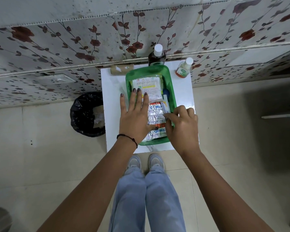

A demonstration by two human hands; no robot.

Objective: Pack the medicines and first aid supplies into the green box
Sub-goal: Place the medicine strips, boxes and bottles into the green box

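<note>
Standing, both bare arms stretched forward and down, forearms converging toward the middle. Left hand (135, 117) flat, palm down, fingers (134, 97) spread and extended away from the body, nails dark-polished, thumb angled inward toward the other hand. Thin dark cord bracelet (128, 137) around the left wrist. Right hand (182, 124) curled, knuckles up, fingers bent inward, thumb and forefinger drawn together toward the left as if pinching; exact grip not discernible. Hands close together, almost touching at the thumbs. Below, legs in light blue jeans (147, 198), feet side by side in pale sneakers (145, 162).
</note>
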